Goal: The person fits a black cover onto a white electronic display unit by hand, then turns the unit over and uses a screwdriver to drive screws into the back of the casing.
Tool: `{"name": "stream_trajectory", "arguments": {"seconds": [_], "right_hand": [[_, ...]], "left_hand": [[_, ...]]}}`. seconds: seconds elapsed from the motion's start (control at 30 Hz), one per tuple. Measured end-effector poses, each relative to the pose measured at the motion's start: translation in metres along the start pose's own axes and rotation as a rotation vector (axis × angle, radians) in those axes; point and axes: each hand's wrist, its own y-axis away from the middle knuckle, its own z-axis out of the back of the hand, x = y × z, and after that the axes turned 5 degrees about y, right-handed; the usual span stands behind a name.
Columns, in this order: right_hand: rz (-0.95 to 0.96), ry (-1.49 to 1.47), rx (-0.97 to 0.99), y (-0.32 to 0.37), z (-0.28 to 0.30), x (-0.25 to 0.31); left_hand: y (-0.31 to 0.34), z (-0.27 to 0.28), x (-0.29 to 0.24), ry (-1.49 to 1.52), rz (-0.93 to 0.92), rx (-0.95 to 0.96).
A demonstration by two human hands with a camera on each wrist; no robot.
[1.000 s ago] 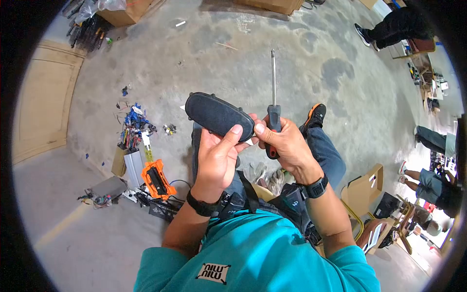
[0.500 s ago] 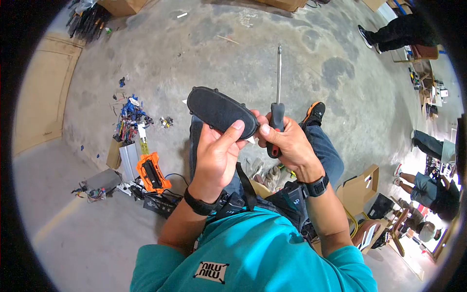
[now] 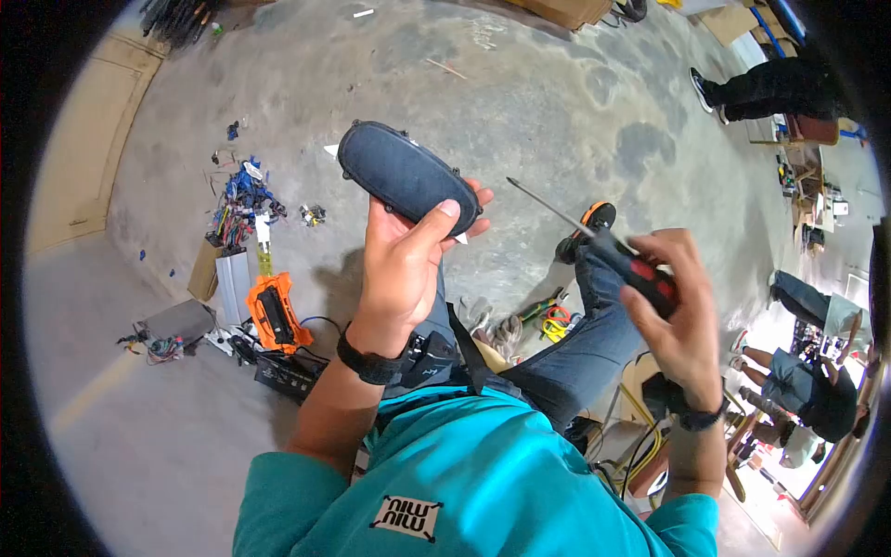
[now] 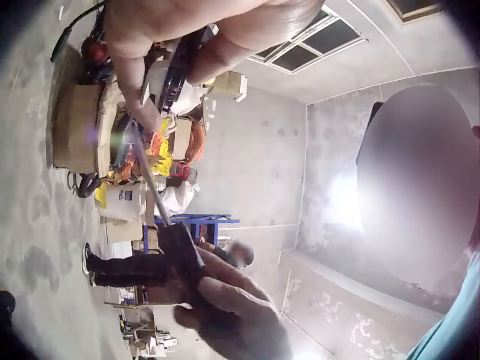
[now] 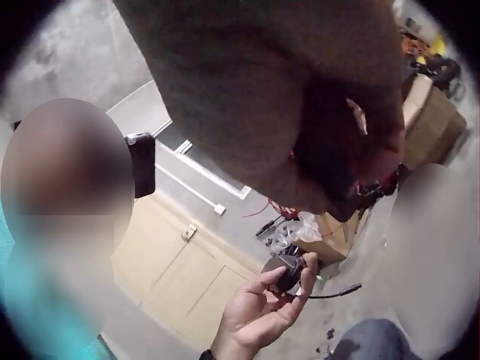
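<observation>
My left hand (image 3: 401, 269) grips a black oval casing (image 3: 394, 172) by its right end, thumb pressed on the flat face. Small lugs stick out along the casing's rim, and a white tip shows at either end behind it. Off to the right, my right hand (image 3: 682, 320) holds a screwdriver (image 3: 636, 271) by its black and red handle. The blade points up and left toward the casing, with a gap between them. In the left wrist view the casing (image 4: 174, 75) appears edge-on above the screwdriver (image 4: 176, 244). The right wrist view shows the casing (image 5: 286, 274) small, in the left hand.
On the floor at left lie a heap of wires and connectors (image 3: 243, 200), an orange frame (image 3: 277, 314) and a grey box (image 3: 172, 325). Gloves (image 3: 501, 332) and coloured cable (image 3: 557, 323) are between my legs. Other people (image 3: 817, 371) stand at the right.
My right hand has drawn away from the casing to the right, and the screwdriver has tipped from upright to slanting left. My left hand has shifted slightly up and left with the casing.
</observation>
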Motion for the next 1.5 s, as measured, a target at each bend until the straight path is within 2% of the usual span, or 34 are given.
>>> {"name": "stream_trajectory", "arguments": {"seconds": [0.03,0.13,0.27,0.4,0.7,1.13,1.5], "right_hand": [[0.084,0.062,-0.064,0.002,0.009,0.003],[0.091,0.034,-0.130,0.003,0.030,0.026],[0.201,0.247,-0.096,0.002,0.046,0.061],[0.316,0.313,-0.107,-0.001,0.055,0.074],[0.419,0.367,-0.112,-0.005,0.050,0.080],[0.417,0.364,-0.097,-0.004,0.048,0.079],[0.318,0.347,-0.099,-0.005,0.047,0.078]], "left_hand": [[-0.001,0.001,-0.001,0.003,-0.012,0.018],[0.001,0.000,-0.003,0.033,-0.045,0.029],[0.002,0.001,-0.004,0.043,-0.077,0.069],[0.004,0.000,-0.007,0.053,-0.090,0.083],[0.007,-0.002,-0.010,0.028,-0.126,0.121],[0.008,-0.002,-0.006,0.026,-0.124,0.122],[0.007,-0.003,-0.006,-0.002,-0.143,0.117]]}}
